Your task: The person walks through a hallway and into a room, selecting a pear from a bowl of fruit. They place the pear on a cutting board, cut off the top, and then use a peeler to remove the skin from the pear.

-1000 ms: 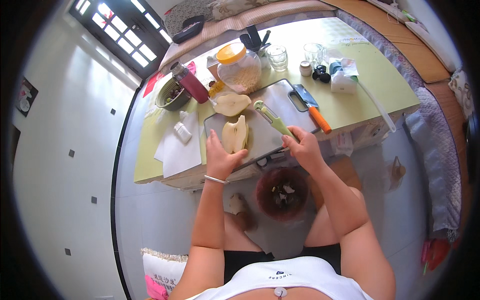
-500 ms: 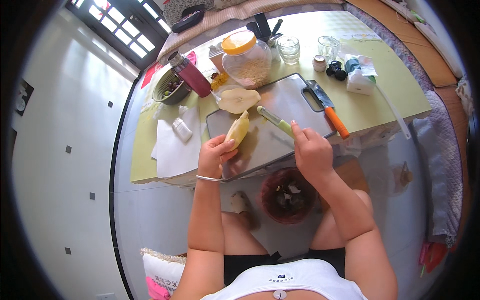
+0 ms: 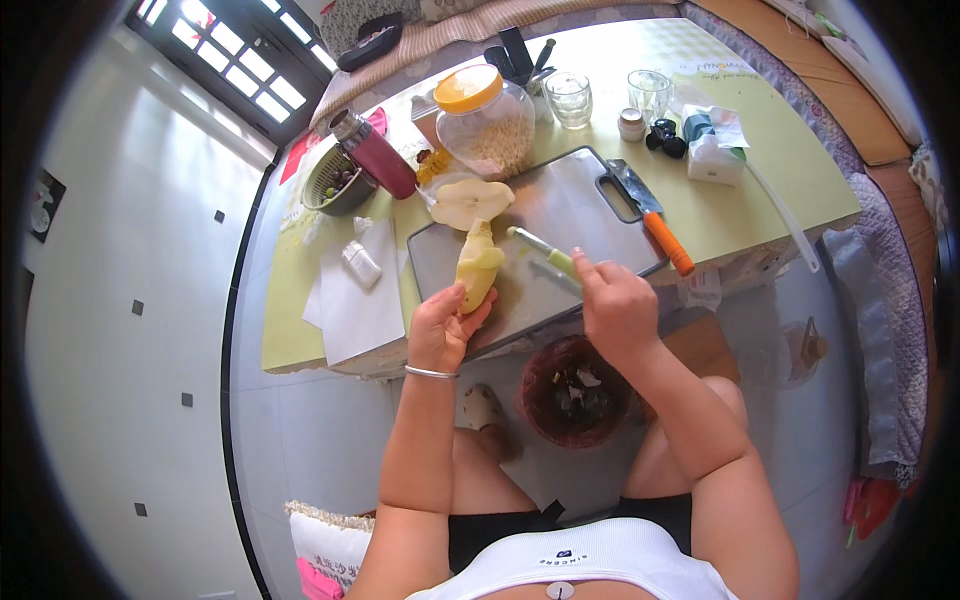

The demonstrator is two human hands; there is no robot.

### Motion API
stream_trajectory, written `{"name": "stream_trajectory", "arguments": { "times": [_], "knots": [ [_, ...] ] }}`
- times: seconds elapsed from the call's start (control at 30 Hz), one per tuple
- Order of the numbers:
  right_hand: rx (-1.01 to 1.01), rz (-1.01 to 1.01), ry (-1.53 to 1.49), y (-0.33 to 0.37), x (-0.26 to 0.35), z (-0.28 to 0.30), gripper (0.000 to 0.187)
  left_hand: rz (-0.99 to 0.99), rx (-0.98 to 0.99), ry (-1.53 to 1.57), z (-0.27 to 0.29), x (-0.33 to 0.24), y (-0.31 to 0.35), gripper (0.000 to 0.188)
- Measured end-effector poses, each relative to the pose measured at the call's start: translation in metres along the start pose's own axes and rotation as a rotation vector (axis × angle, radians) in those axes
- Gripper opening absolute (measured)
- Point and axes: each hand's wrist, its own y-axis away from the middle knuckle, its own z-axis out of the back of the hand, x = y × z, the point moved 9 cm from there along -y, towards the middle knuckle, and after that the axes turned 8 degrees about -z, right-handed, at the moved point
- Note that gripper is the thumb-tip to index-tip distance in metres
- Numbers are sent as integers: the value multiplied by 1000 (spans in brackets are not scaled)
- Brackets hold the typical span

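My left hand [image 3: 440, 325] is wrapped round the lower part of a yellow-green pear piece [image 3: 478, 270], held upright over the near left of the cutting board [image 3: 570, 195]. Strips of its skin look partly lifted, with paler flesh beneath. My right hand [image 3: 620, 308] grips the light green handle of a peeler [image 3: 545, 254], index finger stretched along it. The peeler's metal head points left, a small distance from the pear piece and not touching it. Behind them, a pear half [image 3: 472, 204] rests cut face up at the board's far left.
A cleaver [image 3: 652, 215] with an orange handle lies at the board's right edge. Beyond stand a yellow-lidded jar [image 3: 485, 125], a flask [image 3: 375, 155], a basket of fruit [image 3: 340, 185] and two glasses [image 3: 568, 100]. Below the table edge sits a bin [image 3: 575, 390].
The pear piece has turned more upright, showing its peeled side, in my left hand, which shifted slightly right. The peeler has moved a little left and down with my right hand.
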Motion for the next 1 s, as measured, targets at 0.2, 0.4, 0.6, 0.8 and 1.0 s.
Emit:
{"name": "stream_trajectory", "arguments": {
  "times": [0.2, 0.4, 0.6, 0.8, 1.0],
  "knots": [
    [-5, -83, -153, -5, -12, 8, 43, 81, 91, 267, -10, 7, 8, 43],
    [74, -46, -479, 1, 14, 12, 48, 81, 127, 282, -20, 13, 12, 44],
    [126, -18, -429, 7, 20, -4, 45, 102, 149, 314, -23, 19, 14, 47],
    [192, -146, -503, 8, 10, -8, 40, 110, 139, 236, -27, 20, 16, 46],
    [165, -163, -672, 11, 4, -20, 39, 120, 118, 252, -26, 19, 13, 48]
  ]
}}
